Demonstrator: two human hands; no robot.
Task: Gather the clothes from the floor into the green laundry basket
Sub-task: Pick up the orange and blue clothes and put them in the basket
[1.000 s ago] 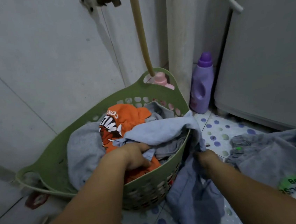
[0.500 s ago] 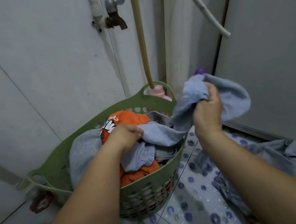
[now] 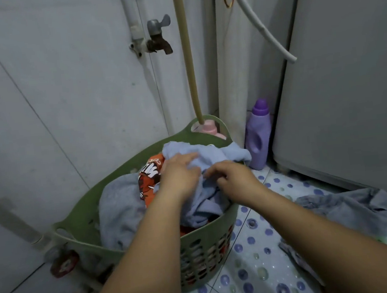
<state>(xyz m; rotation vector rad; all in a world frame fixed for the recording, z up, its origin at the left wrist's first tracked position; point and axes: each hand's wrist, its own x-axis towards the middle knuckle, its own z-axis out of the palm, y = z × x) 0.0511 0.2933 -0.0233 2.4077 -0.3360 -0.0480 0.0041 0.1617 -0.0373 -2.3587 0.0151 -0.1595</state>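
Observation:
The green laundry basket (image 3: 205,247) stands against the wall, filled with clothes. A light blue garment (image 3: 215,156) lies on top, over an orange printed shirt (image 3: 149,178) and a grey-blue cloth (image 3: 118,209). My left hand (image 3: 178,174) presses flat on the blue garment with straight fingers. My right hand (image 3: 234,178) rests beside it, fingers curled into the same garment's folds. More grey clothes (image 3: 352,215) lie on the floor at the right.
A purple detergent bottle (image 3: 258,134) stands in the corner beside a grey appliance (image 3: 348,82). A pink bottle (image 3: 209,128) sits behind the basket handle. A tap (image 3: 158,38) and hoses hang on the wall. A red valve wheel (image 3: 65,263) is left of the basket.
My right hand brought the lifted blue garment down into the basket. Both hands now lie on top of it. The left hand opened from its grip.

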